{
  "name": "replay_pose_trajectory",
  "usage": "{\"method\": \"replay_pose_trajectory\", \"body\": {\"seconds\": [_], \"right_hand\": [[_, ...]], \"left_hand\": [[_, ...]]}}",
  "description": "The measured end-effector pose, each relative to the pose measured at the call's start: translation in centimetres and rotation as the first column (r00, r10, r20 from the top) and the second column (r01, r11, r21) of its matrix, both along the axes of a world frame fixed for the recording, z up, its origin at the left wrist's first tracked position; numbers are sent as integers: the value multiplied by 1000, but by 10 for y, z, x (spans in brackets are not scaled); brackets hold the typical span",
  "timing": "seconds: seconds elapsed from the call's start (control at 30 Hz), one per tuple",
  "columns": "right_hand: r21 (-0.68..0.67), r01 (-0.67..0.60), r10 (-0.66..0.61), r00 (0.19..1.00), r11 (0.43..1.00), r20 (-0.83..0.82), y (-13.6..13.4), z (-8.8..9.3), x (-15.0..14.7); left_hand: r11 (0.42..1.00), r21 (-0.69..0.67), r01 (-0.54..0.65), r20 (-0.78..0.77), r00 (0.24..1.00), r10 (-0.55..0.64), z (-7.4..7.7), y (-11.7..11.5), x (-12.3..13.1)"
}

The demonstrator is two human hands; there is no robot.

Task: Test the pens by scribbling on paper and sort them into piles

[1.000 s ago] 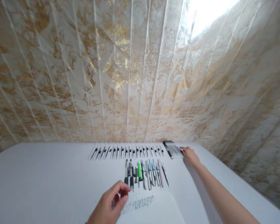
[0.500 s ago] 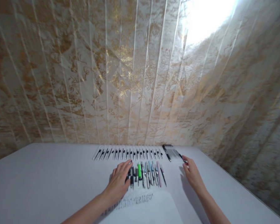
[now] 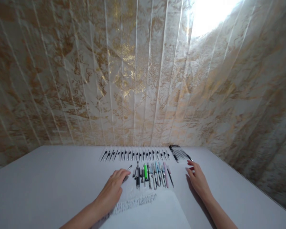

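Note:
My left hand pinches a slim dark pen, whose tip pokes out past the fingers. Just right of it lies a row of assorted pens, among them a black pen, a green highlighter and a pink pen. My right hand hovers low over the table at the right, fingers loosely bent and apart, with nothing visible in them. Beyond its fingertips rests a dark pen, beside a black-ended set of pens.
Along the back of the white table runs a long row of clear tubes with black parts. A sheet with handwriting lies at the front. Behind the table hangs a gold-patterned curtain.
My left hand has drawn back leftward from the assorted pens with a pen in its fingers. My right hand has moved slightly away from the dark pen by the set.

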State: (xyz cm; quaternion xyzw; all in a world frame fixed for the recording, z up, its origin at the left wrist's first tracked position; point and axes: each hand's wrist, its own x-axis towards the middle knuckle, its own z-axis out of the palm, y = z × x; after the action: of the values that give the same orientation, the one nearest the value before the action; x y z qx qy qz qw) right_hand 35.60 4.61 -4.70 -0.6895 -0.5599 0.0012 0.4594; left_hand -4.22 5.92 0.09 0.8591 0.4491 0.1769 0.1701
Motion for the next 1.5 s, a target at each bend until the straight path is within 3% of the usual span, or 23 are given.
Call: {"method": "replay_pose_trajectory", "body": {"seconds": [0.1,0.23,0.43,0.53,0.63,0.73,0.83,0.93,1.03,1.17,1.27,1.5], "right_hand": [[-15,-19,18,1000,1000,-19,-3,6,-4],[-24,-61,60,998,998,-29,-6,19,-15],[-46,-249,250,968,967,15,-19,59,-64],[-44,-430,432,898,902,80,-39,85,-109],[-31,-598,589,776,801,226,-61,103,-155],[-85,-680,670,682,728,293,-74,105,-189],[-117,-680,679,672,723,295,-78,98,-204],[-127,-658,668,709,742,228,-77,100,-199],[-126,-643,655,745,755,126,-75,117,-176],[-104,-534,542,836,839,81,-72,143,-134],[-122,-460,472,877,879,91,-71,153,-111],[-180,-467,482,874,866,52,-71,155,-99]], "left_hand": [[999,1,-51,-109,993,50,10,-5,-9],[983,-8,-185,-326,929,173,21,-9,-16],[965,13,-262,-475,848,236,29,-10,-20],[974,19,-227,-485,850,208,40,-17,-17],[990,-5,-141,-466,876,122,57,-35,-5],[999,-51,-15,-432,902,-8,70,-59,11],[997,-9,71,-341,937,-70,70,-74,18],[993,-20,116,-216,969,-118,65,-72,13],[992,-35,123,-161,979,-127,65,-62,0],[997,5,79,-177,981,-77,70,-47,-16],[996,60,61,-139,989,-52,71,-42,-23],[997,42,64,-117,991,-59,72,-42,-23]]}}
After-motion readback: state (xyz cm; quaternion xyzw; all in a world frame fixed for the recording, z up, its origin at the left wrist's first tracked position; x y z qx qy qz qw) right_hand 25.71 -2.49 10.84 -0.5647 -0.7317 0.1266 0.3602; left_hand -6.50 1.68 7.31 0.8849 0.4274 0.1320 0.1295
